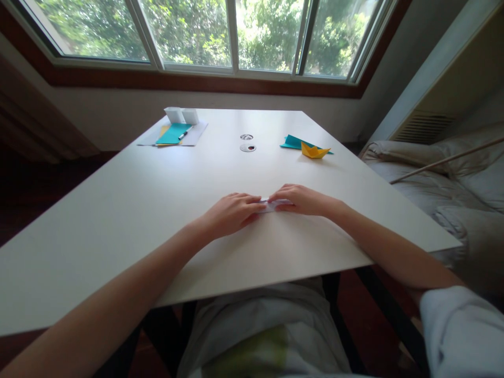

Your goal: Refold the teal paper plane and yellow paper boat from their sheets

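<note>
A small piece of folded white paper (269,206) lies on the white table between my two hands, most of it covered by fingers. My left hand (235,212) grips its left end, thumb on the near side and fingers across the top. On the right end, my right hand (300,199) pinches the paper between thumb and fingers. How the paper is folded under the hands cannot be made out.
The white table (157,210) reaches towards the window. Beyond my hands to the right sit a yellow paper boat (314,151) and a teal folded paper plane (295,142). Coloured sheets (173,134), a marker (185,133) and white boxes (174,114) occupy the far left; two round discs (248,148) lie mid-table.
</note>
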A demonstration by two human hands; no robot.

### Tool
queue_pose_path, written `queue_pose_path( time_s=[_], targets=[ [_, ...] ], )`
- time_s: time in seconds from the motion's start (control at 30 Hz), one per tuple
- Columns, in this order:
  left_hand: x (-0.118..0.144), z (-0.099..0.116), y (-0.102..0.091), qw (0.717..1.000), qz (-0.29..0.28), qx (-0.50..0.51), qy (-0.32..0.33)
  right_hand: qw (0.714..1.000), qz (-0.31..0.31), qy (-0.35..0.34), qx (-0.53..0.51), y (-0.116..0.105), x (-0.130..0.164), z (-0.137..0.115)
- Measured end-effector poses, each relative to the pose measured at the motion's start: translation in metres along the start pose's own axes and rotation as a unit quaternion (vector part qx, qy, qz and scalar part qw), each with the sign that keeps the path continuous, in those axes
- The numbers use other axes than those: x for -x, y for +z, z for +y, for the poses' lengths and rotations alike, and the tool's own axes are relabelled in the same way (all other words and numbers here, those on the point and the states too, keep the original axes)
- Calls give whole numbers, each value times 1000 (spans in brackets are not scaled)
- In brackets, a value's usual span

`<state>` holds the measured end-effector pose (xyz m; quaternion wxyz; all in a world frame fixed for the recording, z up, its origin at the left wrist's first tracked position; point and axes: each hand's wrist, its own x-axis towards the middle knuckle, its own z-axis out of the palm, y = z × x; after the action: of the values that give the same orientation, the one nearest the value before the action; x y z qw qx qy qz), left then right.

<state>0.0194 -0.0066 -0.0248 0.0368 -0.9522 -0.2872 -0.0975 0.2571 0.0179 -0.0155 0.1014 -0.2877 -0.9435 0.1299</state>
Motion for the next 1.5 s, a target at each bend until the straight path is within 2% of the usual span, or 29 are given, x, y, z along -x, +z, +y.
queue_pose_path(
  time_s=[0.17, 0.5, 0.6, 0.8, 1.0, 1.27, 1.5],
  targets=[
    [-1, -8, 4, 1000, 5, 16, -2, 1000, -8, -25, 9, 0, 0, 0],
    [-1, -8, 7, 999, 3, -14, 31, 999, -10, -38, 18, -1, 0, 2],
    [-1, -8, 7, 1000, 3, 6, 17, 999, -5, -39, 17, -2, 1, 0],
    [-3, -6, -1, 998, -15, 23, -57, 1000, 7, -16, 24, -2, 0, -4],
    [1, -6, -7, 999, -26, -12, -42, 999, 11, 1, 39, 2, -1, -2],
    [-4, 0, -4, 999, -3, -20, -26, 986, 25, -66, 149, 10, -7, -11],
    [-5, 0, 2, 995, 35, 69, -61, 989, 51, -67, 118, 13, -7, -13]
  ],
)
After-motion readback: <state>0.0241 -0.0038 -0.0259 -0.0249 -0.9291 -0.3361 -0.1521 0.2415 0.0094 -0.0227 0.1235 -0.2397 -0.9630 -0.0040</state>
